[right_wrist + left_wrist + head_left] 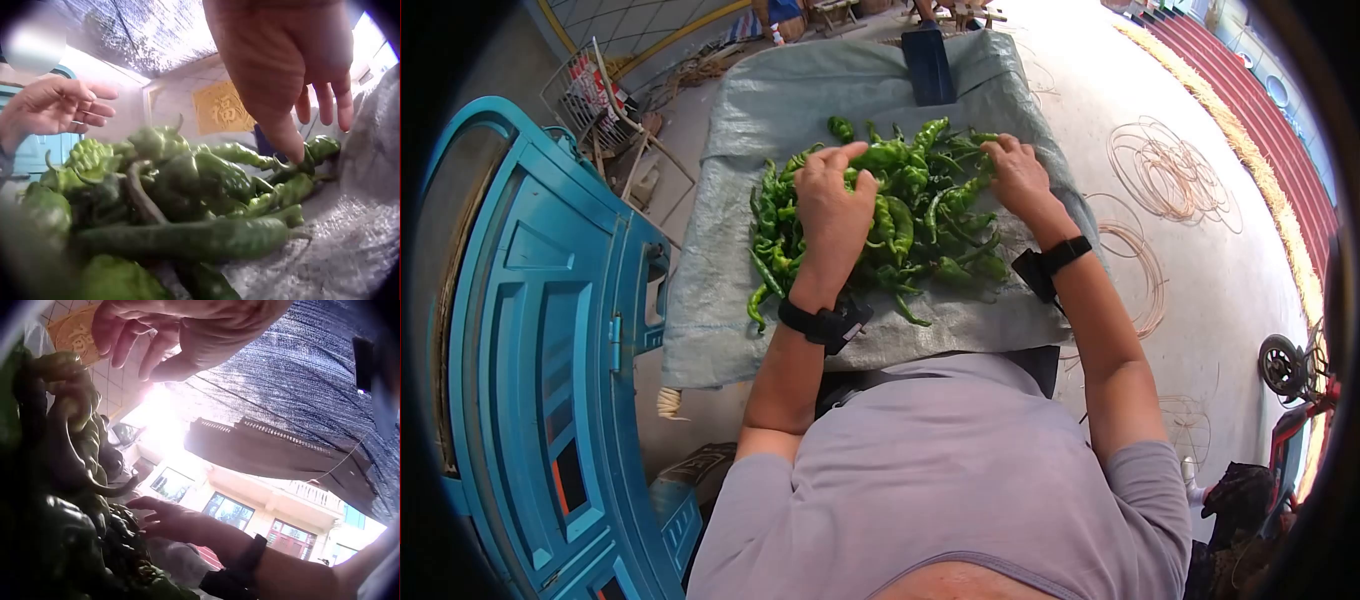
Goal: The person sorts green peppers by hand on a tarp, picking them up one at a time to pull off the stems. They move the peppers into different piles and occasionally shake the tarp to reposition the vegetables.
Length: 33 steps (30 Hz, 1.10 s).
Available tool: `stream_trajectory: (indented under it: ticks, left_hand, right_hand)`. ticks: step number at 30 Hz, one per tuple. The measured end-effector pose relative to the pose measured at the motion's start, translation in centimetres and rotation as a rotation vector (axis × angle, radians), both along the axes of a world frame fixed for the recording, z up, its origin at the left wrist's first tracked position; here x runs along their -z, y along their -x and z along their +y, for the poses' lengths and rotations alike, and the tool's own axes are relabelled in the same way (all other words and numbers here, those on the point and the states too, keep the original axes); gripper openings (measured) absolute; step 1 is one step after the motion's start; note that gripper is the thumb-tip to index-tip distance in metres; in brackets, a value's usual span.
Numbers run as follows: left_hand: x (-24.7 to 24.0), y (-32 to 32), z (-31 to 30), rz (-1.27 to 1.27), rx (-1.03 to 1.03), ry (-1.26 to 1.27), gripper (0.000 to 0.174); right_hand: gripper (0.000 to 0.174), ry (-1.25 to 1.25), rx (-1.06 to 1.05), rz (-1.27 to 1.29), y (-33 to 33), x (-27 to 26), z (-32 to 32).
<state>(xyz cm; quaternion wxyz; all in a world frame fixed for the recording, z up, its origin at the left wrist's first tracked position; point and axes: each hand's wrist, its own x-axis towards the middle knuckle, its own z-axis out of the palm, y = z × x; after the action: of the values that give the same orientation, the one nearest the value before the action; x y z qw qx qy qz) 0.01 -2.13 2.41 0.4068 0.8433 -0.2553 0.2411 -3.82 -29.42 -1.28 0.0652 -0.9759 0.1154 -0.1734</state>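
A heap of long, wrinkled green peppers is spread over a pale woven plastic sheet. Above the heap's left part hovers my left hand, its fingers loosely bent with nothing in them; the left wrist view shows the same hand clear of the peppers. My right hand is at the heap's far right edge, fingers pointing down. In the right wrist view its thumb reaches a small pepper. Nearest that camera lies a long smooth pepper.
A dark blue flat blade lies over the sheet's far edge. To the left stands a blue metal door panel, with a wire rack behind it. Coils of thin wire lie on the concrete floor to the right.
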Motion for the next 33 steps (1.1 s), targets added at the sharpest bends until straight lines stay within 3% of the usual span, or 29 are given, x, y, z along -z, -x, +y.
stream_trajectory:
  ticks: [3,4,7,13,20,27,32,33]
  left_hand:
    - [1.1,0.4,-0.8,-0.123,0.113,-0.034,0.031]
    - [1.3,0.5,-1.0,-0.177,0.148,-0.083,0.031]
    - [1.4,1.5,-1.2,0.001,0.296,-0.139,0.034]
    - [1.6,2.0,-1.9,-0.042,0.313,-0.074,0.026]
    - [1.5,1.7,-2.1,-0.071,0.361,0.164,0.022]
    - [1.0,3.2,-3.5,0.012,0.383,0.156,0.030]
    - [0.9,3.4,-3.7,0.166,0.486,0.222,0.039]
    - [0.6,3.3,-3.6,0.134,0.413,0.206,0.040]
  right_hand:
    - [0.059,0.139,-0.063,0.185,-1.0,1.5,-0.5]
    - [0.039,0.237,-0.068,0.135,-1.1,1.7,-0.5]
    - [0.034,0.287,-0.019,0.181,-1.2,1.4,-0.2]
    - [0.030,0.348,-0.071,0.018,-0.9,2.7,-1.1]
    - [0.033,0.121,-0.064,-0.227,2.2,-0.9,-1.4]
    - [0.035,0.102,-0.125,-0.545,6.0,-6.4,2.4]
    - [0.028,-0.153,-0.420,-0.464,6.2,-6.5,3.9]
    - [0.027,-0.211,-0.467,-0.415,6.0,-6.2,3.9]
